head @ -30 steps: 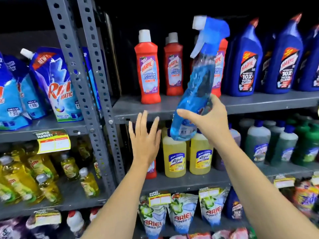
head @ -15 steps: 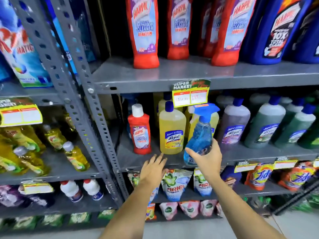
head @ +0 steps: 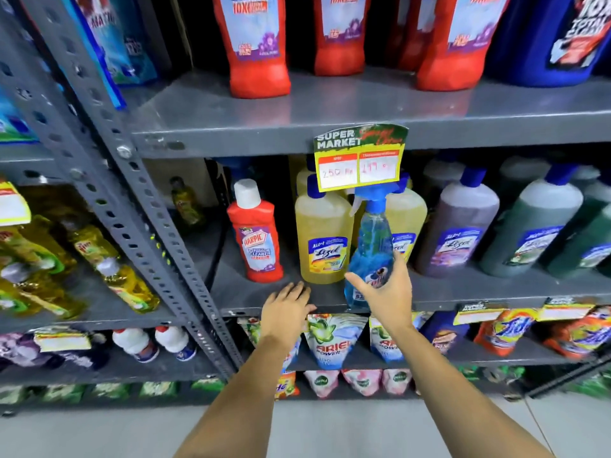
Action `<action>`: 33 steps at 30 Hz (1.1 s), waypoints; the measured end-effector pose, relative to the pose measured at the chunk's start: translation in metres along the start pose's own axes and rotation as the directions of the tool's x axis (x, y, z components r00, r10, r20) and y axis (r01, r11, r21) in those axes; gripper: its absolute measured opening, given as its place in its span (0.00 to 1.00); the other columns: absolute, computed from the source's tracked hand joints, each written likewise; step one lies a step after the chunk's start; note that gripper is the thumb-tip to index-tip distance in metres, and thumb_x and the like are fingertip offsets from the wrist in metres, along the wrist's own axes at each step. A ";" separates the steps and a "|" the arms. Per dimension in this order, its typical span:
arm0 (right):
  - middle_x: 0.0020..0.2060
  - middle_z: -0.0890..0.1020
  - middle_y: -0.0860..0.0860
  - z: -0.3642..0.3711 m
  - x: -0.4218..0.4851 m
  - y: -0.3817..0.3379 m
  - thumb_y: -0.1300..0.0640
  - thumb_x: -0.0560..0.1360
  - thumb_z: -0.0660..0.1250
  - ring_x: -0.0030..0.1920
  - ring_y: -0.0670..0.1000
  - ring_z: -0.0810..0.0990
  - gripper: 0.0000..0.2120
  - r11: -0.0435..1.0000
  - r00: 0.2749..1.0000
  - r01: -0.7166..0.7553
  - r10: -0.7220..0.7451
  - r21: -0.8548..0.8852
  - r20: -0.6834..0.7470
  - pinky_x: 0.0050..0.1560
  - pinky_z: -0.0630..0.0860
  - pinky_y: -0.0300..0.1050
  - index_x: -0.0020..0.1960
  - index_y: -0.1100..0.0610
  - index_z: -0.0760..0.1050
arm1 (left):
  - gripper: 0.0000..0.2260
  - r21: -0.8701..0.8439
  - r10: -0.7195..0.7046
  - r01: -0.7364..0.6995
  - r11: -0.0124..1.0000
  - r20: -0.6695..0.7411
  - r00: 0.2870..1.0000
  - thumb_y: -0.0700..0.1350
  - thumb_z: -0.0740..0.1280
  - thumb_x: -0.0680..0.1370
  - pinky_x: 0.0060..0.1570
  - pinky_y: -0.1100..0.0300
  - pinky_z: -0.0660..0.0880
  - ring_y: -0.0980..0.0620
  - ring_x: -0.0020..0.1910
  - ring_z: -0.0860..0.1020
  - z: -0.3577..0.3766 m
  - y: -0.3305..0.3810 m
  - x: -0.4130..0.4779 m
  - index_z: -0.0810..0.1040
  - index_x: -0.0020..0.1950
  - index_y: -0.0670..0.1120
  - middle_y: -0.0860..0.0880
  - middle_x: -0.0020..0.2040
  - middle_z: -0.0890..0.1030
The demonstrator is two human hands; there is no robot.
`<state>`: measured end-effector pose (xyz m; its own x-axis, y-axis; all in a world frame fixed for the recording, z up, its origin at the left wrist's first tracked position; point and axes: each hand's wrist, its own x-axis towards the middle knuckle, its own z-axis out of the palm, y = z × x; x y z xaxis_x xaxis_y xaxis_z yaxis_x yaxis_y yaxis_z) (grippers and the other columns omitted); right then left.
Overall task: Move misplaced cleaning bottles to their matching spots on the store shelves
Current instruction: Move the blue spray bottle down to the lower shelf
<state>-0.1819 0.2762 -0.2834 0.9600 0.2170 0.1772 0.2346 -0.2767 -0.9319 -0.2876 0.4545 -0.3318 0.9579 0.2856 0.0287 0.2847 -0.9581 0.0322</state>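
My right hand (head: 385,294) grips a blue spray bottle (head: 372,246) around its lower body and holds it upright at the front edge of the middle shelf (head: 258,295), in front of the yellow Lizol bottles (head: 322,238). A lone red Harpic bottle (head: 256,233) with a white cap stands on that same shelf, left of the yellow ones. Just below and in front of the Harpic bottle, my left hand (head: 287,309) hovers at the shelf edge, fingers apart and holding nothing.
The shelf above carries red Harpic bottles (head: 254,44) and a blue one (head: 558,38). A price tag (head: 358,158) hangs from its edge. Purple and green Lizol bottles (head: 459,229) fill the right. A grey slotted upright (head: 139,200) separates the left bay. Ariel pouches (head: 334,338) lie below.
The view has tilted down from the top shelf to the middle one. My right hand brought the spray bottle down from the top shelf. My left hand dropped to the middle shelf's edge.
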 end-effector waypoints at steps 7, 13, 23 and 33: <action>0.56 0.79 0.46 -0.010 -0.005 0.013 0.43 0.60 0.81 0.55 0.45 0.78 0.36 0.997 1.000 0.004 -0.004 -0.077 0.009 0.53 0.75 0.41 0.64 0.46 0.69 | 0.18 -0.014 0.018 -0.020 1.000 -0.092 0.996 0.53 0.66 0.78 0.60 0.50 0.74 0.48 0.67 0.74 -0.002 -0.001 -0.004 0.76 0.66 0.47 0.49 0.67 0.77; 0.54 0.78 0.47 0.008 -0.002 0.007 0.38 0.59 0.80 0.52 0.50 0.80 0.36 0.986 0.999 -0.028 0.021 -0.164 -0.042 0.46 0.73 0.43 0.59 0.48 0.68 | 0.18 0.050 0.017 -0.008 0.999 -0.185 0.983 0.54 0.78 0.67 0.44 0.57 0.81 0.51 0.53 0.83 -0.006 0.003 -0.006 0.85 0.53 0.49 0.52 0.53 0.85; 0.61 0.75 0.50 0.012 -0.010 0.012 0.43 0.61 0.81 0.59 0.53 0.78 0.43 0.983 1.000 -0.014 0.011 -0.183 -0.020 0.49 0.74 0.44 0.70 0.51 0.64 | 0.17 -0.008 -0.017 0.015 1.000 -0.169 0.986 0.53 0.72 0.74 0.52 0.53 0.78 0.48 0.61 0.79 -0.002 0.004 -0.007 0.81 0.60 0.47 0.49 0.61 0.82; 0.64 0.76 0.52 -0.001 -0.012 0.028 0.56 0.64 0.82 0.65 0.54 0.76 0.44 0.984 0.990 -0.025 0.049 -0.177 0.134 0.60 0.76 0.50 0.73 0.54 0.63 | 0.20 -0.102 -0.063 0.059 0.993 -0.036 0.997 0.55 0.55 0.82 0.70 0.54 0.60 0.52 0.75 0.62 0.000 0.003 -0.005 0.67 0.73 0.49 0.52 0.75 0.66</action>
<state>-0.1869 0.2646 -0.3112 0.9412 0.3263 0.0878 0.2343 -0.4432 -0.8653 -0.2912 0.4502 -0.3319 0.9361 0.3463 0.0623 0.3358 -0.9321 0.1356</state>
